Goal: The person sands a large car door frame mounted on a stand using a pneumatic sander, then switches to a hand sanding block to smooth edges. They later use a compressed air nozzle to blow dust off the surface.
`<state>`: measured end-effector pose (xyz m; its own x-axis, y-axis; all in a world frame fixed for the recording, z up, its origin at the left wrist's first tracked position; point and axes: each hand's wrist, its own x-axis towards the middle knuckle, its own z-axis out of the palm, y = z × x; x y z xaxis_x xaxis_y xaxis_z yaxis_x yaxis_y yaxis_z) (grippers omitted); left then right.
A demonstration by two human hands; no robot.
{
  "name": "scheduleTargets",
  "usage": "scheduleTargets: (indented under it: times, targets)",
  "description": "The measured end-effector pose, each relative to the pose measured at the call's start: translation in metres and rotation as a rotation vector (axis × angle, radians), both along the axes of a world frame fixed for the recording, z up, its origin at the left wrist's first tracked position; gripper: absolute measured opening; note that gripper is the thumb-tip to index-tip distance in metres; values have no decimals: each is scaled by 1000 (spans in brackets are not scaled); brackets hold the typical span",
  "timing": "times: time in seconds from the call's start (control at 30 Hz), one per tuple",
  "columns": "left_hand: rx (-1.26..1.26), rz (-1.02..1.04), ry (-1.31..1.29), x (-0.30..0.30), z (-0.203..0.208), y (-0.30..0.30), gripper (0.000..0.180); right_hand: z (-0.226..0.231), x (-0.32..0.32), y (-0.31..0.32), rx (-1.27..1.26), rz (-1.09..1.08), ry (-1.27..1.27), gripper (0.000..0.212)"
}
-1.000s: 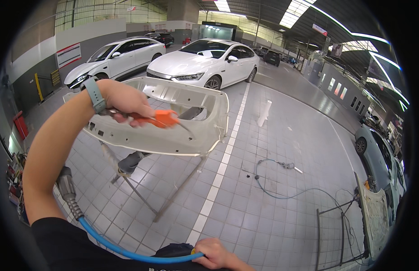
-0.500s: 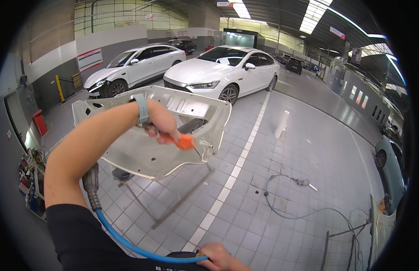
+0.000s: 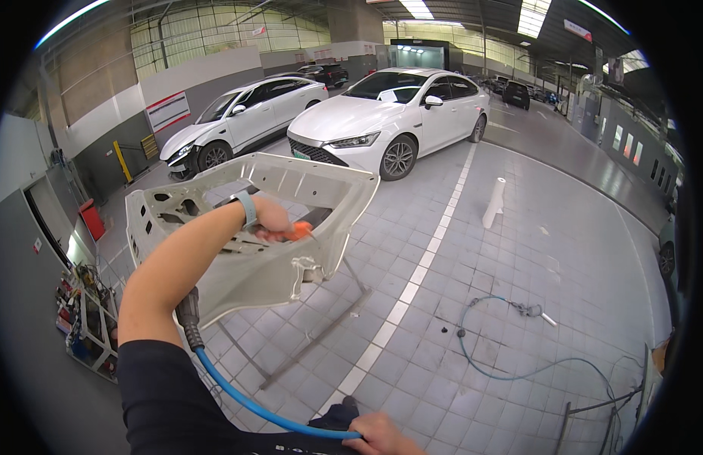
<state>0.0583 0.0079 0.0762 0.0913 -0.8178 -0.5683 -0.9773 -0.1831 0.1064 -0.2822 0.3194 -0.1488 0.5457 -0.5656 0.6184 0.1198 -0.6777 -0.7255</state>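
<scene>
Orange air tool (image 3: pixel 297 231) sits gripped in the left hand (image 3: pixel 269 220), over the white car panel (image 3: pixel 245 227) on its stand. Right hand (image 3: pixel 382 434) clutches the blue hose (image 3: pixel 245 398). Red-bordered white sign (image 3: pixel 168 112) hangs on the far wall.

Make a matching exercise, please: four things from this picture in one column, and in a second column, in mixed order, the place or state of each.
Things:
1. orange tool
2. blue hose
3. white body panel
4. white roll

Places or states:
A. standing upright on the tiled floor, to the right of the white floor line
B. resting on a metal stand
C. gripped in the left hand, over the panel
D. held near the lower edge by the right hand

Pairs: 1-C, 2-D, 3-B, 4-A
</scene>
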Motion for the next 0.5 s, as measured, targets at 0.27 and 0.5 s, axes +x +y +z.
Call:
scheduleTargets:
  times: [0.27, 0.5]
  targets:
    - [-71, -40, 145, -22, -42, -143, 54, -20, -23, -119, 83, -8, 127, 30]
    - [-426, -190, 77, -7, -75, -281, 44, -17, -34, -221, 82, -53, 191, 28]
